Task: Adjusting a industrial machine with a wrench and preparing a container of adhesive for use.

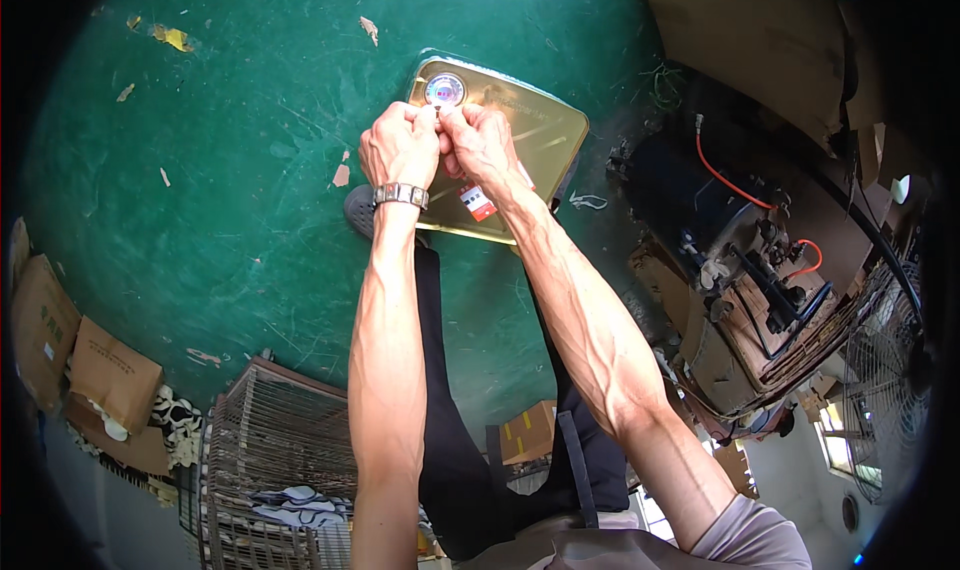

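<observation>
A gold rectangular metal can [545, 135] stands on the floor just past my feet. Near its far left corner is a round cap [445, 90] with a shiny silver rim. Both my hands meet at the near edge of this cap. The fingers of my left hand [402, 148] are pinched together there, and a metal-link watch or bracelet [401, 194] circles that wrist. Against it, my right hand [484, 148] pinches too, its thumb by the cap. What lies between the fingertips is too small to make out. A red and white label [477, 201] shows on the can's top.
Scraps of paper and a yellow piece [173, 38] lie on the green floor [240, 170]. To the right are a dark machine [690, 205] with orange hoses, flattened cardboard and a fan [880, 380]. A slatted crate [275, 430] and cardboard boxes [115, 370] stand lower left.
</observation>
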A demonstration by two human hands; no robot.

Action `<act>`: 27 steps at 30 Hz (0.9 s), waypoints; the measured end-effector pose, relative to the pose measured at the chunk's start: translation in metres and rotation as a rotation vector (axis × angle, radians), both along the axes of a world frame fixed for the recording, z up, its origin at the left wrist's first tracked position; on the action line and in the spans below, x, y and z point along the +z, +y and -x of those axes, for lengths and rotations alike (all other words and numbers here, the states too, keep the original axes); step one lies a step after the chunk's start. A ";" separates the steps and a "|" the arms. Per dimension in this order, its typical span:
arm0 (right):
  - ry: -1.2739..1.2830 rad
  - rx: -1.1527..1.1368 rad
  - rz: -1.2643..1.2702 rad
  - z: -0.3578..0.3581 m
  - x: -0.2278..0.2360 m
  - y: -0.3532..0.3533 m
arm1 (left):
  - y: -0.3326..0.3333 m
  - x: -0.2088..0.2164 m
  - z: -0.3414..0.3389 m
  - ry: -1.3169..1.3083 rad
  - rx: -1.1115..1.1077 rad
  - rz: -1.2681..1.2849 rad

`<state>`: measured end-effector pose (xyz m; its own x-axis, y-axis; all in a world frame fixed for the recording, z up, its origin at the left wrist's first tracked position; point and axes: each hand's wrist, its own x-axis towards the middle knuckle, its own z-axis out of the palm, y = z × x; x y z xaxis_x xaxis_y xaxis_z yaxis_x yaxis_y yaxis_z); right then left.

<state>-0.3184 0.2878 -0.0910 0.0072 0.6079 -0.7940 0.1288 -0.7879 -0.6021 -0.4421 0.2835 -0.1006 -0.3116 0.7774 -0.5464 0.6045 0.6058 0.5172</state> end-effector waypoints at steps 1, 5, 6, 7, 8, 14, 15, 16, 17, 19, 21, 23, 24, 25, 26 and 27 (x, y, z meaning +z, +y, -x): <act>0.001 -0.001 0.000 -0.001 -0.002 -0.001 | -0.002 0.000 -0.003 0.008 0.038 0.005; 0.059 0.038 -0.013 -0.012 -0.007 0.001 | -0.009 -0.003 -0.022 -0.091 0.256 -0.040; 0.088 0.046 0.021 -0.012 -0.006 0.003 | -0.012 -0.005 -0.023 -0.085 0.256 -0.040; 0.093 0.047 0.021 -0.012 -0.005 0.004 | -0.015 -0.007 -0.024 -0.141 0.345 -0.025; 0.117 0.061 0.040 -0.012 -0.004 0.007 | -0.020 -0.013 -0.024 -0.194 0.436 -0.013; 0.144 0.160 0.073 -0.035 -0.010 0.022 | -0.019 -0.007 -0.060 -0.388 0.834 0.003; 0.140 0.254 0.087 -0.031 -0.008 0.029 | -0.024 -0.015 -0.059 -0.314 0.834 -0.029; 0.137 0.348 0.100 -0.027 -0.006 0.035 | -0.028 -0.022 -0.059 -0.239 0.834 -0.061; 0.175 0.376 0.150 -0.030 -0.003 0.043 | -0.026 -0.025 -0.064 -0.209 0.885 -0.137; 0.152 0.558 0.153 -0.027 -0.002 0.057 | -0.030 -0.024 -0.067 -0.375 1.021 -0.069; 0.110 0.639 0.160 -0.034 -0.001 0.067 | -0.030 -0.022 -0.075 -0.497 1.082 -0.054; 0.100 0.704 0.146 -0.048 -0.006 0.066 | -0.032 0.002 -0.089 -0.569 1.125 0.059; -0.120 0.910 -0.010 -0.050 -0.003 0.059 | -0.041 0.019 -0.087 -0.546 1.155 0.064; -0.357 0.903 -0.250 -0.049 0.013 0.057 | -0.058 0.023 -0.081 -0.691 1.264 -0.210; -0.573 0.874 -0.472 -0.053 0.019 0.050 | -0.074 0.037 -0.070 -0.561 1.215 -0.258; -0.655 0.732 -0.498 -0.063 0.026 0.053 | -0.085 0.050 -0.060 -0.293 1.035 -0.256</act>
